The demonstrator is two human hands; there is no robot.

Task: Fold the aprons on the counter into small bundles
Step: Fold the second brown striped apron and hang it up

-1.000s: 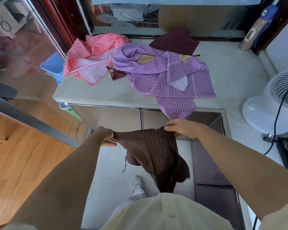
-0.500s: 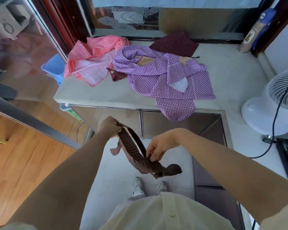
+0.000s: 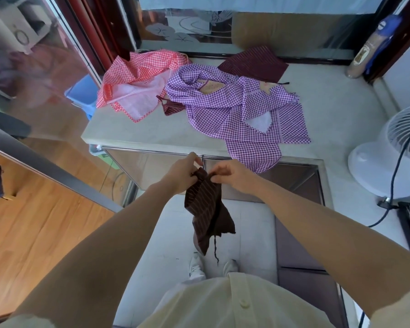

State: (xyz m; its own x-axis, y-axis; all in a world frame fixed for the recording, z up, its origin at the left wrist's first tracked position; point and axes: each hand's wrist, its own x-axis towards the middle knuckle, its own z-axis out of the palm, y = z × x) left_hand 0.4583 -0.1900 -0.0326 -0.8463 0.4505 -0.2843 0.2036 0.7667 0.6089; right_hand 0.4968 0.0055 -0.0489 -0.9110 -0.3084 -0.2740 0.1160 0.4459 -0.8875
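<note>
A brown striped apron (image 3: pixel 206 209) hangs partly folded in the air, just short of the tabletop (image 3: pixel 329 102). The left hand (image 3: pixel 184 174) and right hand (image 3: pixel 233 176) pinch its top edge, close together. Matching the corners and tucking in the dangling string (image 3: pixel 215 249) should keep the bundle tidy. A purple checked apron (image 3: pixel 246 114) and a red checked apron (image 3: pixel 137 84) sprawl across the near tabletop, crowding the spot to set it down.

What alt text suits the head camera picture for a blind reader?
A person's left hand and right hand pinch the top of a brown striped apron hanging before a counter, where a purple apron and a red apron lie unfolded.
</note>
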